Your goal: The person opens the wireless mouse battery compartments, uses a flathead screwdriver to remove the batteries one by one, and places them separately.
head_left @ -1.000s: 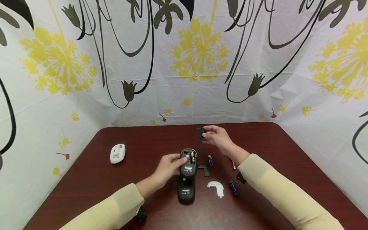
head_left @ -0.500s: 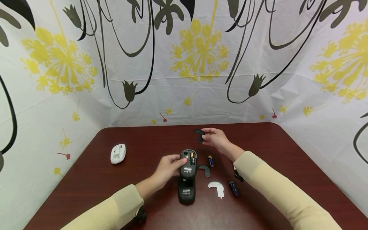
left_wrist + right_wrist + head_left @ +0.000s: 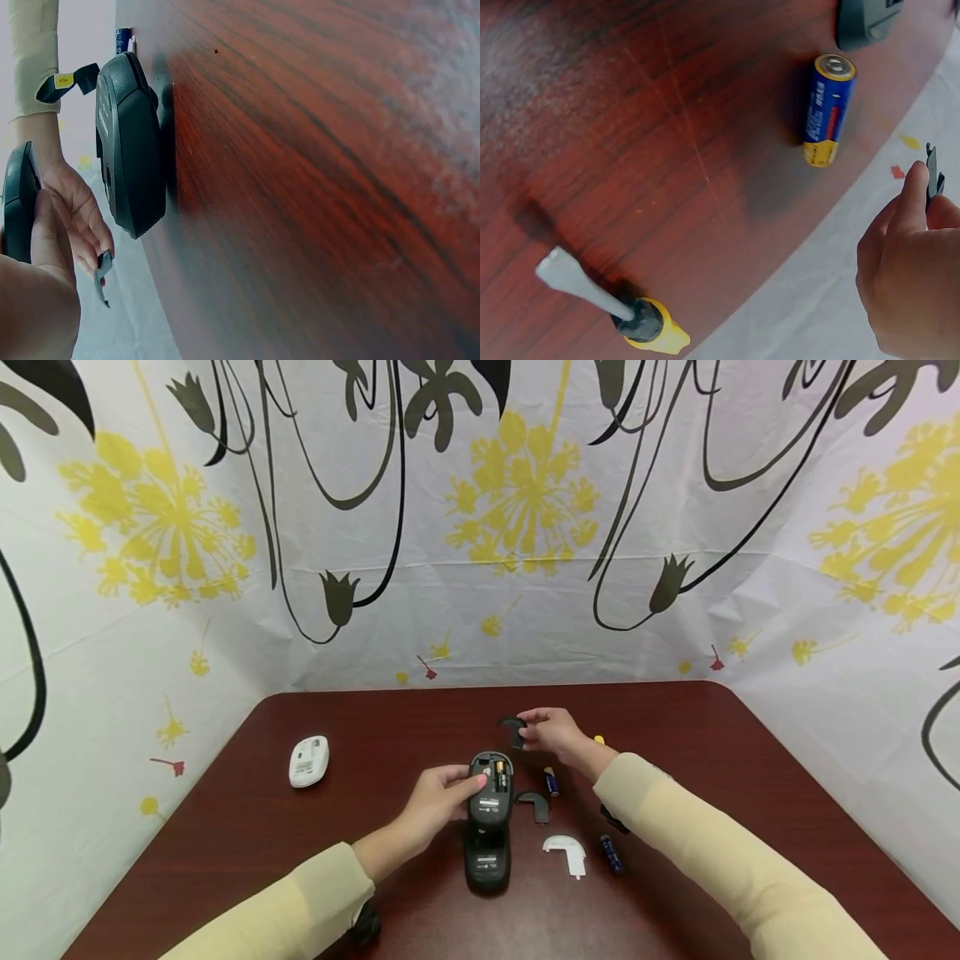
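Observation:
My left hand (image 3: 438, 795) grips a black computer mouse (image 3: 491, 802) with its underside turned up. The mouse's battery bay is uncovered, and a gold-and-black battery (image 3: 502, 772) shows in it. Beyond the mouse, my right hand (image 3: 551, 732) pinches a dark, hook-shaped battery cover (image 3: 513, 732) between thumb and fingers. The right wrist view catches that cover (image 3: 932, 174) edge-on at the fingertips. A second black mouse (image 3: 487, 864) lies bottom up on the table just nearer than the held one; the left wrist view has it from the side.
Right of the mice lie another dark cover (image 3: 538, 808), a white cover (image 3: 567, 853) and two blue batteries, one farther off (image 3: 552, 782) and one nearer (image 3: 611, 855). A white mouse (image 3: 308, 761) is at the left. A yellow-handled screwdriver (image 3: 656, 330) is under the right forearm.
My right hand has brought the dark cover nearer and a little left, toward the held mouse. My left hand and its mouse have stayed in place.

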